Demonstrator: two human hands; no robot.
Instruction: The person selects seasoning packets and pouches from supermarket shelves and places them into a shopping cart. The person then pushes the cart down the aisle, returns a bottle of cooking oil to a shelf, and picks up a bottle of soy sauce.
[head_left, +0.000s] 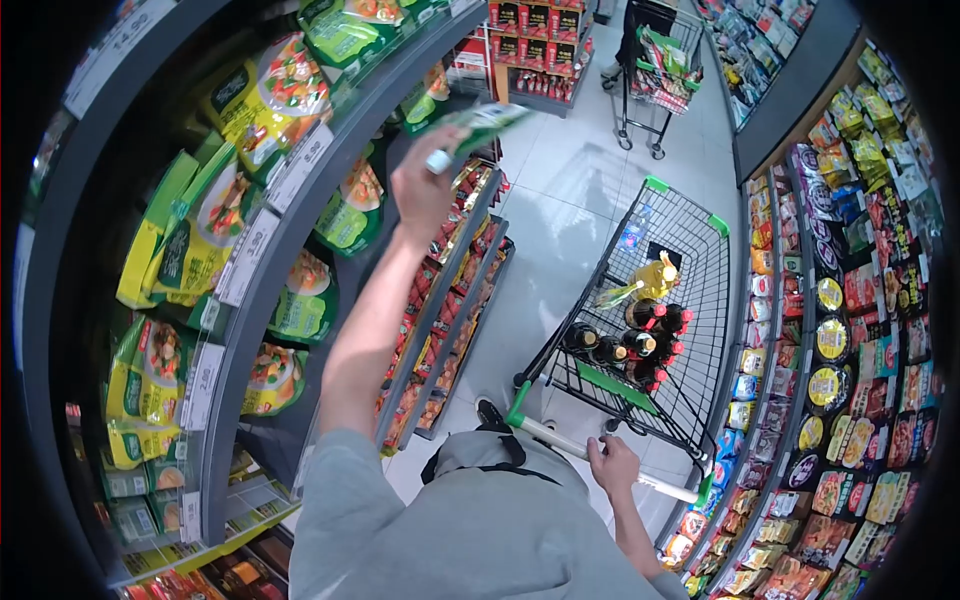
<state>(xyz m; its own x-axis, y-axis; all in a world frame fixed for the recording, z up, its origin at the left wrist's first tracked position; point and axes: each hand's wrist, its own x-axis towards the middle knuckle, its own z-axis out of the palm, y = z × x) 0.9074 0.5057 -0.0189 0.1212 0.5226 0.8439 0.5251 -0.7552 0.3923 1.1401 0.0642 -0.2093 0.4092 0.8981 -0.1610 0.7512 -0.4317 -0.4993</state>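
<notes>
My left hand (422, 192) is raised beside the shelf on the left, its fingers closed on a green packet (492, 122) smeared by motion. The packet's print cannot be read. On the shopping cart handle (553, 437) my right hand (614, 467) is closed, thumb uppermost. The black wire shopping cart (690, 232) stands in front of me on the right. Inside it are several dark bottles (640, 345), some with red caps, and a bottle of yellow oil (655, 279). Green and yellow seasoning pouches (205, 215) line the shelf nearest my left arm.
A grey shelf edge with price tags (248, 255) curves along my left. Low racks of red packets (465, 300) stand beyond it. Packaged food fills the right shelves (830, 340). Farther up the tiled aisle is another loaded cart (662, 75).
</notes>
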